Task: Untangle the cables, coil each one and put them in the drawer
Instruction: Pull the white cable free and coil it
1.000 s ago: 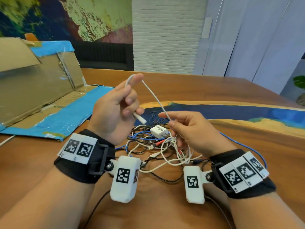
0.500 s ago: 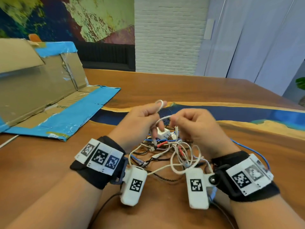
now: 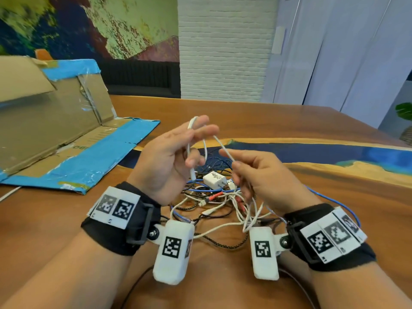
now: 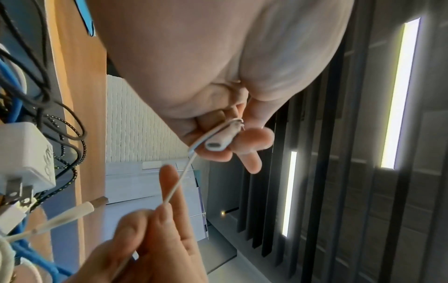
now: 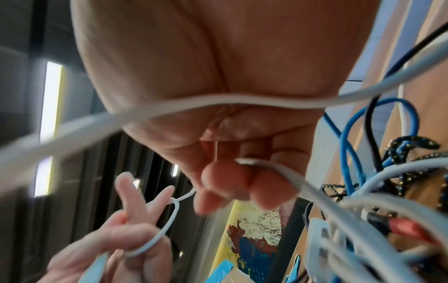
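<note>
Thin white cable half out of the knot, both hands on it.

Nearest, the tangle (image 3: 214,204) sits on the table (image 3: 289,121) at 6 o'clock below the hands. The right hand (image 3: 263,175) pinches the white cable (image 3: 225,150) at 3 o'clock; the left hand (image 3: 169,157) curls round its looped plug end at 9 o'clock. A hard pull could tighten the knot or drag the charger (image 3: 215,179). No drawer in view.

A brown wooden desk (image 3: 256,114) fills the lower frame, with a dark blue, yellow-edged band running across it from centre to right. On it at centre lies a tangle of cables (image 3: 214,204) (white, blue, black braided, red-tipped) around a white charger block (image 3: 214,179). At left, a flattened cardboard box (image 3: 58,139) edged in blue tape rests on the wood.
</note>
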